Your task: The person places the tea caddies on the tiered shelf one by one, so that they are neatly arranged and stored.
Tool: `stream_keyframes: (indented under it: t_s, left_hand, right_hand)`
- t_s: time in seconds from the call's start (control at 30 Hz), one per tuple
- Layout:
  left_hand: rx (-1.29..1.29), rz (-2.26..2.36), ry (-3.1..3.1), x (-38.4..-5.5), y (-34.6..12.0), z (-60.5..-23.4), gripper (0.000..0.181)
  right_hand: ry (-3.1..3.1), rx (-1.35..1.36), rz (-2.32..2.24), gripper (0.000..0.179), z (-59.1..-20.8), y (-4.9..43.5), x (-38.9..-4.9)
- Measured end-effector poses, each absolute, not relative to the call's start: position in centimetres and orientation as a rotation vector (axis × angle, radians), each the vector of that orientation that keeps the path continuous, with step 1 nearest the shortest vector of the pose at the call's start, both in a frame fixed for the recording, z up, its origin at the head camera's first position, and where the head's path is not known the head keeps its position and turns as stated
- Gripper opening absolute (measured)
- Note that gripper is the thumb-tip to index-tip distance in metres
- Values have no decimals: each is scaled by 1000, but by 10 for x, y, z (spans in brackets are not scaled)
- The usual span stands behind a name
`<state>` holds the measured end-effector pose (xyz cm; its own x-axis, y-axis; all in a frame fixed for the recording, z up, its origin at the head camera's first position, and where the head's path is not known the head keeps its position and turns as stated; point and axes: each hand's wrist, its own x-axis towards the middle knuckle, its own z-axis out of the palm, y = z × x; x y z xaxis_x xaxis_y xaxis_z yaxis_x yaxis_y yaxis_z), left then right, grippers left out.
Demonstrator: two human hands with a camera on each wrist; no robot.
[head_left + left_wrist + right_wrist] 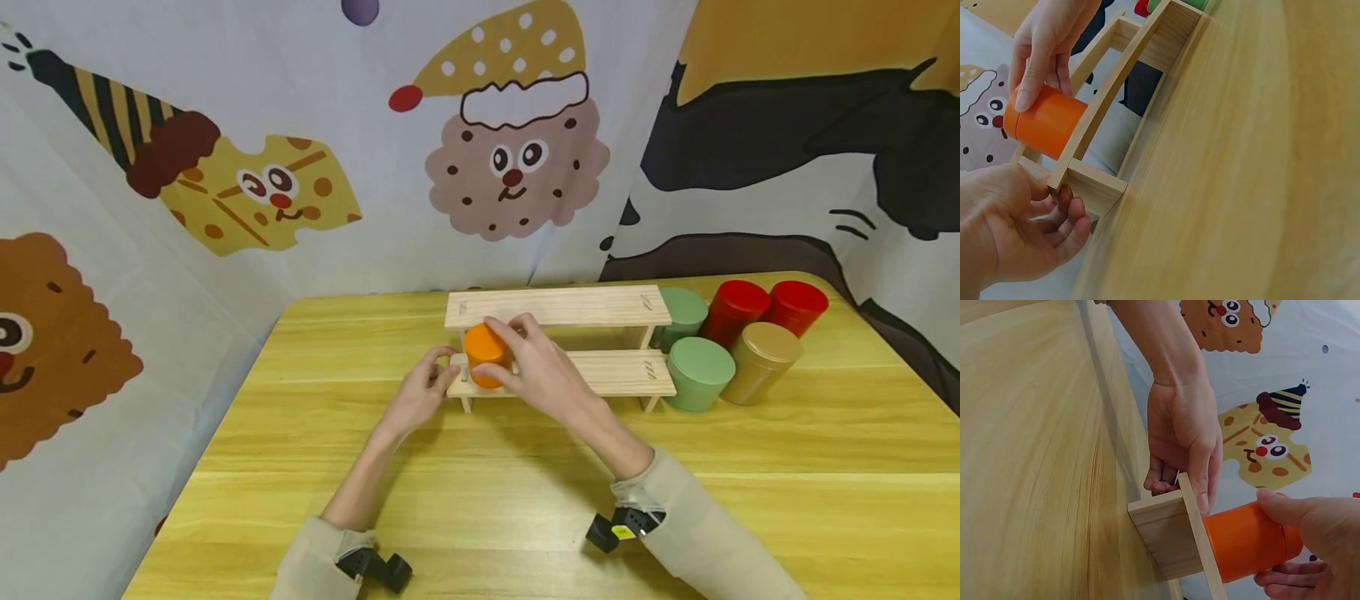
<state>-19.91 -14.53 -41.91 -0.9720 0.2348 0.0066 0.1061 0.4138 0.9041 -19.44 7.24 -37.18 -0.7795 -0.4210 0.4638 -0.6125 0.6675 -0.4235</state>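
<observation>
An orange lidded canister (486, 357) stands upright at the left end of the lower step of a two-tier wooden shelf (615, 372). My right hand (542, 371) grips it near the lid, thumb on one side and fingers on the other. In the left wrist view the canister (1050, 122) has its base on the step. My left hand (417, 392) pinches the left end of that lower step, thumb on top and fingers curled beneath, as the right wrist view shows with the left hand (1185, 434) at the board's edge.
Right of the shelf stand two green canisters (701, 373), a gold canister (763, 363) and two red canisters (799, 307), close together. The wooden table (315, 467) carries everything. A printed cartoon cloth (375, 208) hangs behind the table.
</observation>
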Motion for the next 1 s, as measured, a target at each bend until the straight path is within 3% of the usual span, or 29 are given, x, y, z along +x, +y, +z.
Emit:
stream_keyframes:
  t_s: [0.3, 1.0]
  left_hand:
    - [319, 1631, 2520, -198, -146, -421, 37]
    - [309, 1606, 2532, -198, -146, -419, 35]
  right_hand:
    - [-2591, 797, 843, 71, -370, 76, -193]
    - [-2600, 777, 874, 61, -358, 111, -189]
